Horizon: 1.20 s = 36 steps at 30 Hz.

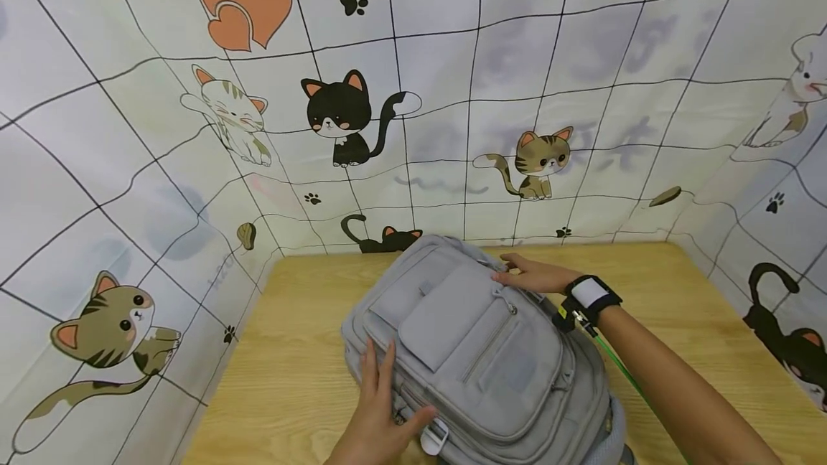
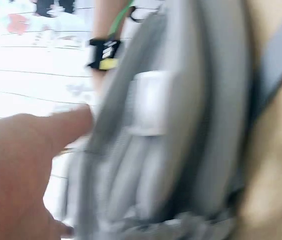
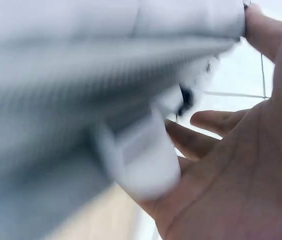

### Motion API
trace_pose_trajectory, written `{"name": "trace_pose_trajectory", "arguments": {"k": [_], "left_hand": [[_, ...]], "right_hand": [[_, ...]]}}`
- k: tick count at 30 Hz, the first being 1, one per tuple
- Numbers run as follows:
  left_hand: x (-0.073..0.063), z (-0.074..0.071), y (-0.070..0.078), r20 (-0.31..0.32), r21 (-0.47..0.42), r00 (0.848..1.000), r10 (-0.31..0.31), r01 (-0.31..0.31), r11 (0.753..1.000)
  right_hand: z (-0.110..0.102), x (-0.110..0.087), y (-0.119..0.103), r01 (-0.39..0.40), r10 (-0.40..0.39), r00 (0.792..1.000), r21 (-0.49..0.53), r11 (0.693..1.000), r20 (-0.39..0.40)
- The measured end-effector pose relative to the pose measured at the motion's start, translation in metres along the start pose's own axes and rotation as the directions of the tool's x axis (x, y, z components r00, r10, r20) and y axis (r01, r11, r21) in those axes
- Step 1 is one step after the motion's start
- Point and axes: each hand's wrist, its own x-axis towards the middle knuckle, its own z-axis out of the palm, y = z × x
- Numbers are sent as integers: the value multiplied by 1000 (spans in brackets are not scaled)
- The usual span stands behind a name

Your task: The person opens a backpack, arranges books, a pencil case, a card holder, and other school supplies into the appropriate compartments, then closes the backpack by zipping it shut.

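Observation:
A grey backpack (image 1: 446, 321) lies at a slant on the table, its front pockets and zips facing up. My left hand (image 1: 381, 407) is at its near left side, fingers spread over the edge and thumb beside a white plastic buckle (image 1: 434, 438). In the left wrist view the thumb reaches the bag's side, near the blurred pale buckle (image 2: 150, 102). My right hand (image 1: 536, 275) is at the far right edge, thumb against the bag's front. In the right wrist view its loosely extended fingers (image 3: 195, 137) lie beyond the side, near a white buckle (image 3: 148, 160).
The wooden table (image 1: 291, 336) stretches out on both sides of the bag. A white grid-patterned sheet (image 1: 439, 128) with cartoon cats hangs behind and at both sides. A strap (image 1: 614, 429) bulges at the bag's lower right. A green cable (image 1: 617, 357) runs along the right forearm.

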Motion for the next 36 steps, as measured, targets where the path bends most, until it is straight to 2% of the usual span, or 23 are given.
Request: {"name": "trace_pose_trajectory", "arguments": {"k": [3, 4, 6, 10, 13, 16, 20, 24, 28, 31, 36], "left_hand": [[4, 10, -3, 77, -39, 994, -83, 86, 996], [7, 12, -4, 95, -42, 992, -86, 90, 995], [13, 11, -7, 108, -36, 992, -70, 75, 997], [29, 4, -14, 126, 2, 992, 4, -4, 1000], [43, -7, -23, 183, 2, 982, 50, -51, 999], [60, -20, -33, 277, -34, 955, 105, -99, 994], [87, -33, -41, 399, -91, 901, 170, -146, 985], [115, -39, -49, 470, -144, 861, 195, -143, 979], [139, -42, -54, 534, -205, 822, 199, -102, 973], [155, -43, -56, 569, -227, 800, 188, -67, 972], [171, -42, -60, 578, -252, 792, 195, -54, 966]], "right_hand": [[3, 7, -5, -36, 35, 999, 35, 999, 41], [3, 7, -6, -30, 29, 999, 39, 999, 43], [3, 7, -6, -20, 19, 999, 26, 999, 29], [6, -5, 1, -35, 35, 999, -15, 999, -29], [10, -17, 5, -67, 64, 996, -34, 997, -69], [14, -31, 8, -72, 68, 992, -35, 997, -102], [21, -50, 14, -88, 84, 985, -23, 996, -152], [28, -64, 17, -114, 109, 973, -10, 993, -205], [35, -75, 19, -139, 143, 961, 31, 990, -235], [41, -82, 19, -145, 156, 951, 60, 988, -267], [50, -88, 18, -141, 150, 927, 52, 989, -342]]}}
